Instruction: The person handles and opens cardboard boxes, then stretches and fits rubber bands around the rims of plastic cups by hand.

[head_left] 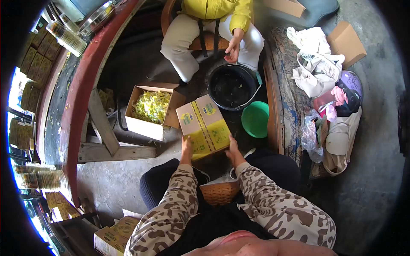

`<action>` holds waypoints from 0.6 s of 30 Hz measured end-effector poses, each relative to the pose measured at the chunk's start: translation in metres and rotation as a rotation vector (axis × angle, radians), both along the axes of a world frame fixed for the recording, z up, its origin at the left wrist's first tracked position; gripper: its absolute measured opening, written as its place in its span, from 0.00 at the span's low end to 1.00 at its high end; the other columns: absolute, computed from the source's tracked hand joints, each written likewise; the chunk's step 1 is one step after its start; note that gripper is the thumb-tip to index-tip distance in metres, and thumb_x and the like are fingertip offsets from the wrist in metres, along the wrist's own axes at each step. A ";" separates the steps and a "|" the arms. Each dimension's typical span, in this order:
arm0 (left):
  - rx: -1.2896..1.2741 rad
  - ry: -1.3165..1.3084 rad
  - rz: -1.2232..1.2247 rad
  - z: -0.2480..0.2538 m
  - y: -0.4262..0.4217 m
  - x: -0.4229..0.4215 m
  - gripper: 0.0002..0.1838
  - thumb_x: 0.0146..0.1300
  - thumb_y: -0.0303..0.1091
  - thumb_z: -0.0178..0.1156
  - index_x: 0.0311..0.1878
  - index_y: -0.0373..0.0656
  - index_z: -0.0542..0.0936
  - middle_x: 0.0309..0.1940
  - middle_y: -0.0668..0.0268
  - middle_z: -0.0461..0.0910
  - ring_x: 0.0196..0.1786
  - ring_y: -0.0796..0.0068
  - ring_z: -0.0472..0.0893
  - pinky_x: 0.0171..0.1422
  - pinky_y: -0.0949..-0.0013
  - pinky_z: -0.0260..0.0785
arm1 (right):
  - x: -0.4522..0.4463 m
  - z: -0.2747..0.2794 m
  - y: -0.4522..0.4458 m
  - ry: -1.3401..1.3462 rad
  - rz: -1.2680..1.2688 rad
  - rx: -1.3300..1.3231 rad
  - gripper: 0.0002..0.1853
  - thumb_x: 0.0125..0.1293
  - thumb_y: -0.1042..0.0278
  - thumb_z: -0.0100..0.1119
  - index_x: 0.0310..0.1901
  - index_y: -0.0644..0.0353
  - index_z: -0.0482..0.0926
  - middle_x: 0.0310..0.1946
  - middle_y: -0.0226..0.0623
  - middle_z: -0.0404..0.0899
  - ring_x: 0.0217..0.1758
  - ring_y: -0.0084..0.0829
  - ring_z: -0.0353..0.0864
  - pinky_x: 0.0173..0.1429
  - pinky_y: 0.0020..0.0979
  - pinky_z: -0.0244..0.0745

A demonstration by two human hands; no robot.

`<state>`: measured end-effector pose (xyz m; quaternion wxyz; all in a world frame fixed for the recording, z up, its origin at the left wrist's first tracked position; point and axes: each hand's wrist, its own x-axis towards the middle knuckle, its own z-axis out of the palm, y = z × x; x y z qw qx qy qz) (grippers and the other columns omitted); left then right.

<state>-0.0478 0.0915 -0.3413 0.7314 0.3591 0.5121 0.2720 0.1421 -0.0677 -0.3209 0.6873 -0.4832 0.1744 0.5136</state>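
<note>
Between my two hands is a cardboard box, tan at its far part and yellow nearer me, with a dashed strip along its middle. My left hand grips its near left side. On its near right side, my right hand is closed against the edge. Just left of it stands an open carton filled with yellow-green shredded pieces. Beyond the box on the right are a black bucket and a green basin.
A person in a yellow top sits opposite, one hand above the bucket. Bags and a pink bottle lie on the patterned bench at right. A red-edged table with stacked plastic containers runs along the left.
</note>
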 end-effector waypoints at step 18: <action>0.707 0.150 -0.107 0.281 0.055 0.063 0.19 0.68 0.38 0.55 0.58 0.38 0.75 0.53 0.63 0.78 0.57 0.72 0.75 0.62 0.70 0.64 | -0.043 0.071 0.005 -0.195 0.782 -0.052 0.32 0.63 0.50 0.57 0.66 0.54 0.64 0.67 0.45 0.62 0.67 0.51 0.59 0.59 0.54 0.65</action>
